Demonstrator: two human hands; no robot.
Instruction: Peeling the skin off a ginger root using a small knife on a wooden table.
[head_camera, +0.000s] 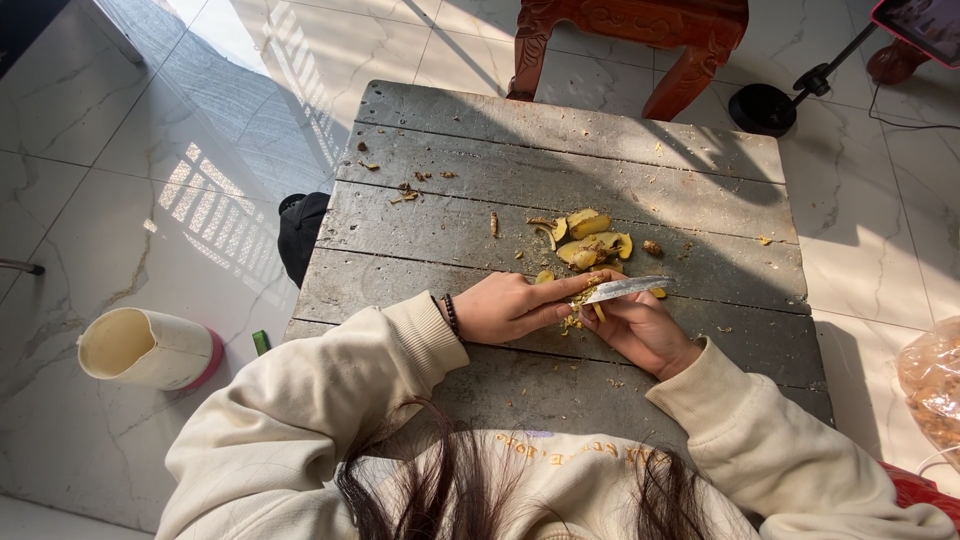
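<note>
My right hand (640, 330) grips a knife (625, 289) whose silver blade points right over the grey wooden table (460, 160). My left hand (515, 305) lies flat beside it, fingers stretched to the blade's base, pressing a small yellow piece (582, 300) against the boards. A pile of yellow cut pieces and peels (590, 245) sits just beyond the blade. Cream sleeves cover both arms, and a dark bead bracelet (450, 313) circles the left wrist.
Brown scraps (405, 192) are scattered on the far left of the table. A cream and pink jug (150, 350) lies on the marble floor at left. A red carved wooden chair (640, 40) stands behind the table. A plastic bag (932, 385) is at right.
</note>
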